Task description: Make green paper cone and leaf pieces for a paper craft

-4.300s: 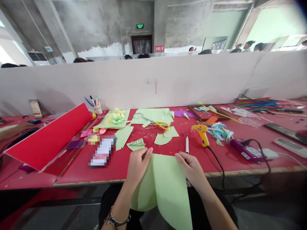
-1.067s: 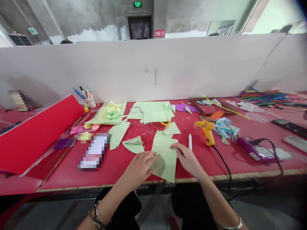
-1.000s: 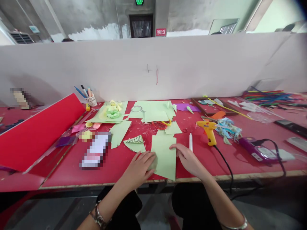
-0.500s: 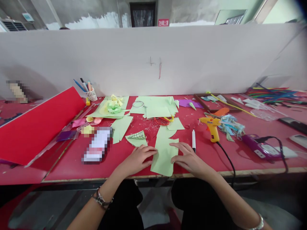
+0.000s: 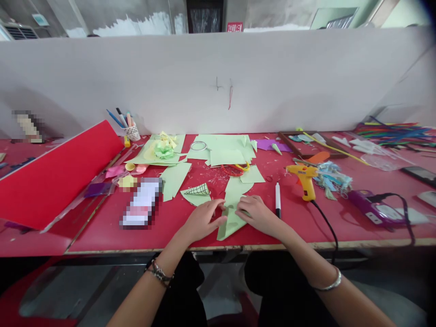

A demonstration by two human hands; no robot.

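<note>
A folded light green paper lies on the red table near its front edge. My left hand rests at the paper's left side, fingers bent and touching its edge. My right hand presses flat on the paper's right part, fingers stretched out. A white marker lies just right of my right hand. A small green paper cone with a black grid sits just behind my left hand.
A yellow glue gun with a black cord lies to the right, beside a purple device. Green paper sheets, yellow-handled scissors, a pen cup and a red board lie behind and left. A white partition backs the table.
The large green sheet came off my lap onto the table and has been folded narrower. Both hands have closed in on it, nearer each other.
</note>
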